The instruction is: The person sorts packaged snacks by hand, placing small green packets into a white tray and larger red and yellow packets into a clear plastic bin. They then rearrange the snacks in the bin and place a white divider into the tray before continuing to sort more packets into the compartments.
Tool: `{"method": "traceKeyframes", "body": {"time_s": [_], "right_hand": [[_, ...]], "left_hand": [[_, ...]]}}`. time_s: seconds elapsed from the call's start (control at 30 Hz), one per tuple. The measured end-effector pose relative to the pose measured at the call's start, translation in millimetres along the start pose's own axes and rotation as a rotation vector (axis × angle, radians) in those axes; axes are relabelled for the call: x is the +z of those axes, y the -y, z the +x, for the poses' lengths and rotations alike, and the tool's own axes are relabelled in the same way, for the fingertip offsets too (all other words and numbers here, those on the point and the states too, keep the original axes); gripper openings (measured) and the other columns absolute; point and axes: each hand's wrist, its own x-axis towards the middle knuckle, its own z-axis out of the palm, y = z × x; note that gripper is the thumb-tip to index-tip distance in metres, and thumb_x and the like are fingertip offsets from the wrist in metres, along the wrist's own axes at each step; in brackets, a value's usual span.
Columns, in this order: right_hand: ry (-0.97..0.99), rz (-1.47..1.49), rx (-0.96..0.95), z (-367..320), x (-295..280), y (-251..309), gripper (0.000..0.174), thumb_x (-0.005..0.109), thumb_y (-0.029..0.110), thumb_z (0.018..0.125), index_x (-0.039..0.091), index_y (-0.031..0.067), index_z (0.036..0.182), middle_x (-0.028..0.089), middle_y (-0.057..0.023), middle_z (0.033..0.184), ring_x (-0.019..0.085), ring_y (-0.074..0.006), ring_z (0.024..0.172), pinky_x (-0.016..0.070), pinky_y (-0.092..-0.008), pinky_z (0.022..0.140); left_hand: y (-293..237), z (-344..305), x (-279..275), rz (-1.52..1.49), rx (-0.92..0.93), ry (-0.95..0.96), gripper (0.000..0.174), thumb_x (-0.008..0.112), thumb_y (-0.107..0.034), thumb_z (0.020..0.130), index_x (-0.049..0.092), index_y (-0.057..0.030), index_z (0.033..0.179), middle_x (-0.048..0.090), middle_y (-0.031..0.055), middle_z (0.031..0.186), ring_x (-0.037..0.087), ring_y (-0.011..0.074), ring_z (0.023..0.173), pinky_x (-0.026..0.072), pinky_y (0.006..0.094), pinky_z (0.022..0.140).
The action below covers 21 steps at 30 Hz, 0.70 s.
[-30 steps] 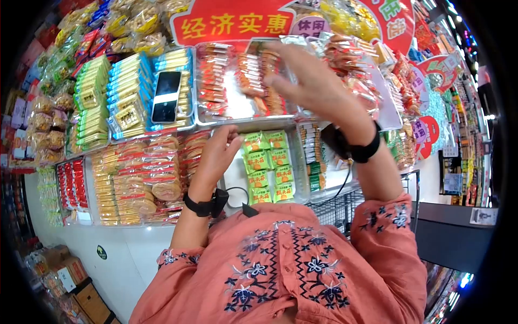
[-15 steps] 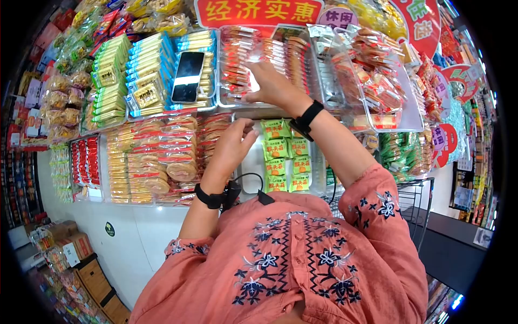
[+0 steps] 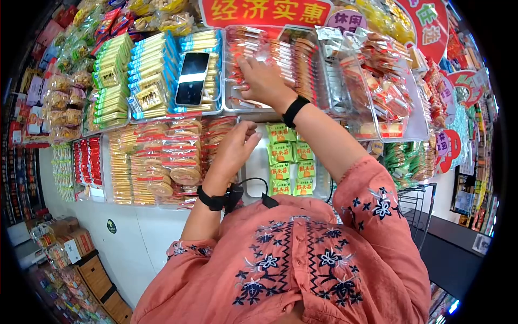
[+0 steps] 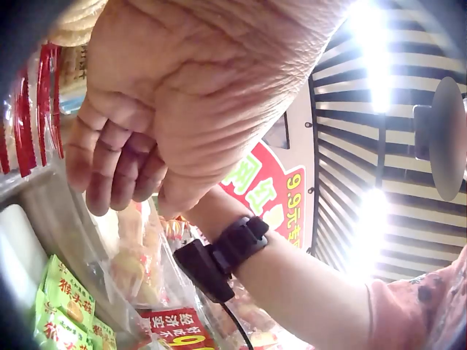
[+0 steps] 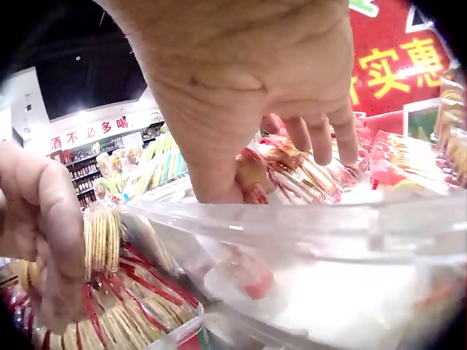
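My right hand [image 3: 265, 81] reaches over the front edge of a clear tray [image 3: 259, 109] at the upper middle and touches red-wrapped snack packets [image 3: 249, 40]. In the right wrist view its thumb [image 5: 215, 175] points down beside the packets, apart from the other fingers, which extend over them; part of the contact is hidden. My left hand [image 3: 233, 154] hangs loosely curled with nothing in it. It hovers at the left side of a lower tray [image 3: 253, 186] that bears green snack packets [image 3: 279, 153].
A phone [image 3: 192, 78] lies on blue-wrapped packets [image 3: 148, 70] left of the right hand. Bagged round crackers [image 3: 183, 146] fill the lower left trays. At the right stands a heaped clear bin [image 3: 386, 81], with a wire cart [image 3: 415, 202] below it. A red sign [image 3: 267, 12] rises behind.
My right hand has moved left and down from above the right part of the red-packet tray to the packets at its left. The left hand stays loosely curled near the lower tray.
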Motion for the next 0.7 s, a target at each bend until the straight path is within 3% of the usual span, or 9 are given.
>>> {"method": "traceKeyframes", "body": {"time_s": [0.23, 0.33, 0.37, 0.5, 0.6, 0.7], "right_hand": [[-0.047, 0.003, 0.010, 17, 14, 8, 0.083, 0.081, 0.017, 0.069, 0.044, 0.0044, 0.142, 0.058, -0.0232, 0.111, 0.064, -0.0411, 0.098, 0.0567, -0.0488, 0.078], [0.021, -0.020, 0.031, 20, 14, 13, 0.082, 0.081, 0.015, 0.068, 0.044, 0.0042, 0.140, 0.058, -0.0247, 0.113, 0.065, -0.0413, 0.097, 0.0579, -0.0490, 0.073], [-0.004, -0.022, 0.028, 19, 13, 15, 0.077, 0.081, 0.012, 0.068, 0.046, 0.0040, 0.135, 0.057, -0.0253, 0.115, 0.068, -0.0412, 0.090, 0.0583, -0.0491, 0.069], [0.037, -0.001, 0.014, 11, 6, 10, 0.068, 0.080, 0.011, 0.069, 0.047, 0.0046, 0.127, 0.057, -0.0257, 0.117, 0.070, -0.0408, 0.081, 0.0580, -0.0507, 0.068], [0.041, -0.043, 0.068, 7, 1, 17, 0.066, 0.080, 0.012, 0.070, 0.048, 0.0051, 0.127, 0.058, -0.0254, 0.114, 0.071, -0.0398, 0.081, 0.0582, -0.0497, 0.066], [0.130, -0.111, 0.156, 17, 12, 25, 0.068, 0.078, 0.012, 0.075, 0.049, 0.0043, 0.136, 0.058, -0.0266, 0.114, 0.072, -0.0356, 0.077, 0.0592, -0.0432, 0.063]], "left_hand": [[-9, 6, -3, 0.014, -0.001, 0.029, 0.034, 0.069, -0.021, 0.096, 0.062, 0.0043, 0.117, 0.071, 0.0169, 0.107, 0.069, 0.0262, 0.094, 0.0536, 0.0367, 0.080], [-5, 8, -3, 0.057, -0.001, 0.021, 0.033, 0.069, -0.020, 0.096, 0.062, 0.0043, 0.117, 0.071, 0.0172, 0.108, 0.069, 0.0265, 0.095, 0.0537, 0.0369, 0.081], [-4, 8, -4, 0.049, 0.001, 0.022, 0.033, 0.069, -0.020, 0.096, 0.063, 0.0043, 0.117, 0.071, 0.0171, 0.108, 0.069, 0.0264, 0.095, 0.0538, 0.0369, 0.081], [0, 8, -5, 0.023, -0.008, 0.020, 0.032, 0.069, -0.019, 0.096, 0.063, 0.0042, 0.117, 0.071, 0.0168, 0.109, 0.069, 0.0256, 0.095, 0.0539, 0.0368, 0.081], [4, 9, -4, 0.024, -0.019, 0.023, 0.032, 0.069, -0.019, 0.096, 0.063, 0.0044, 0.118, 0.071, 0.0167, 0.109, 0.069, 0.0249, 0.095, 0.0540, 0.0366, 0.082], [4, 12, 1, 0.005, -0.021, 0.030, 0.034, 0.069, -0.019, 0.096, 0.063, 0.0050, 0.119, 0.071, 0.0171, 0.108, 0.069, 0.0246, 0.095, 0.0540, 0.0365, 0.082]]}}
